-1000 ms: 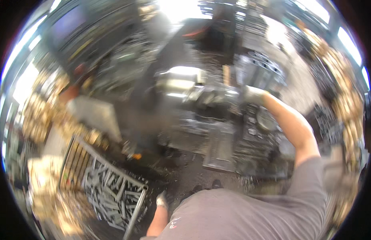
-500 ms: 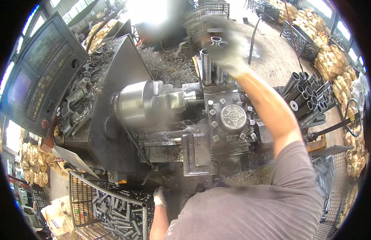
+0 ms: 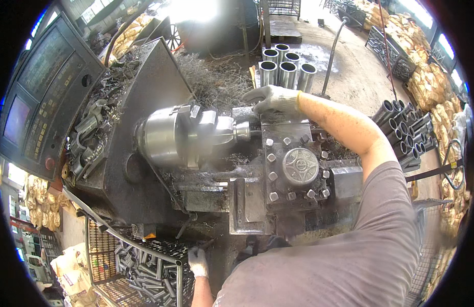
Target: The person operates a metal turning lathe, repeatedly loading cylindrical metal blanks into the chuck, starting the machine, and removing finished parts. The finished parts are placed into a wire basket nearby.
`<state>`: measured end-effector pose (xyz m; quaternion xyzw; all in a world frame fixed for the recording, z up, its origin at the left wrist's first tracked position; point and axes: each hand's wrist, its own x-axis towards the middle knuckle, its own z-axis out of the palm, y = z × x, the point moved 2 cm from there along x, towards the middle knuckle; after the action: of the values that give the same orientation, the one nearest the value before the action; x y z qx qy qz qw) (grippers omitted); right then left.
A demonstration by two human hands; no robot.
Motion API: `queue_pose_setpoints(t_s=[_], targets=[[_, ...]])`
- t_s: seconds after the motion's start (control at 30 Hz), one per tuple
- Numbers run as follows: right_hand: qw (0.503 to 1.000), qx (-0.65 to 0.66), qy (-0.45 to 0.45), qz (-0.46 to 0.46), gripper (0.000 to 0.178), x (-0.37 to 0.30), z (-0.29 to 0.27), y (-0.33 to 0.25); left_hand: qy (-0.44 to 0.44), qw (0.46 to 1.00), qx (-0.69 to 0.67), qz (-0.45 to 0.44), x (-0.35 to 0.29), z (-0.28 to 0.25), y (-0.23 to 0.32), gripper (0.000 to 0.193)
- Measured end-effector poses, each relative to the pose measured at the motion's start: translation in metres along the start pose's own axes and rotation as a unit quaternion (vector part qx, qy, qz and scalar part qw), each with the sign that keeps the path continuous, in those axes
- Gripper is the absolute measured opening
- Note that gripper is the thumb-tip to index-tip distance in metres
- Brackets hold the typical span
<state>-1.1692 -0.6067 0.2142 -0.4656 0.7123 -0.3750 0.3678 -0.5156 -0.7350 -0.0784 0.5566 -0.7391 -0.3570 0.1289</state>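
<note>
My right hand [image 3: 278, 100], in a pale work glove, hovers over the back of the lathe's tool post [image 3: 300, 166]. Its fingers stretch left, spread from the thumb, and hold nothing that I can see. Just behind it, several shiny steel tubes [image 3: 287, 75] stand upright in a cluster. Left of the fingers is the lathe chuck [image 3: 163, 135], with a short metal piece [image 3: 242, 131] at its jaws. At the lower edge my gloved left hand [image 3: 198, 263] is low beside a wire basket [image 3: 101, 250]; its fingers are too unclear to read.
Short metal tubes [image 3: 150, 276] fill the basket. A control panel [image 3: 37, 97] with a screen stands at the left. Metal shavings [image 3: 214, 77] are heaped behind the chuck. Longer dark tubes [image 3: 400, 128] are stacked at the right, near a black hose [image 3: 334, 51].
My right hand, blurred over the upright tubes before, has come down and nearer, in front of them. My left hand has shifted slightly. The whole view has shifted a little.
</note>
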Motion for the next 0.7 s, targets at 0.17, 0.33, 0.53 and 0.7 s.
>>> queue_pose_setpoints(t_s=[0.17,0.33,0.53,0.7], targets=[[0.935,-0.322,-0.113,0.100,0.064,0.045,0.058,-0.001,0.138,0.905,0.017,0.402,0.079,-0.046,0.298,0.063],[0.936,-0.210,-0.216,0.181,0.044,0.049,0.048,-0.024,0.231,0.772,0.094,0.585,0.173,-0.062,0.430,0.071],[0.938,-0.261,-0.189,0.130,0.067,0.039,0.057,-0.047,0.277,0.721,0.146,0.618,0.181,-0.051,0.441,0.068],[0.900,-0.403,-0.111,0.123,0.064,-0.009,0.023,-0.005,0.269,0.733,0.110,0.615,0.189,-0.041,0.444,0.066]])
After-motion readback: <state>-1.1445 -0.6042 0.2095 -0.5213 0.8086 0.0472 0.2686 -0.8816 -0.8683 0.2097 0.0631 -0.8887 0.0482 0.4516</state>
